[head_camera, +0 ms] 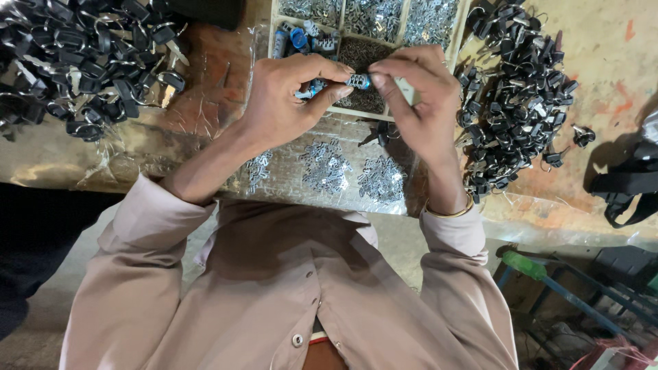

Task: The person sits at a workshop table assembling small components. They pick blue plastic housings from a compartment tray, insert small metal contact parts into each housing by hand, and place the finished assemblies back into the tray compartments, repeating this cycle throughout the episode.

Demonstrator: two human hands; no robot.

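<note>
Two hands pinch one small metal cylinder (358,81): left hand (284,103) and right hand (418,96) each grip an end. It looks light, rigid, slippery; fingertip holds suit it.

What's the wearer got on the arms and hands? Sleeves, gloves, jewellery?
Both hands are bare, no gloves. Left hand and right hand emerge from pale beige-pink shirt sleeves pushed up the forearms. A thin gold-coloured bangle circles the right wrist. No rings or watch visible.

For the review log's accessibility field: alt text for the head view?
Both hands, left hand and right hand, pinch a small blue cylinder above a parts tray. Piles of black keys flank it; small metal bits lie nearer the person.
</note>
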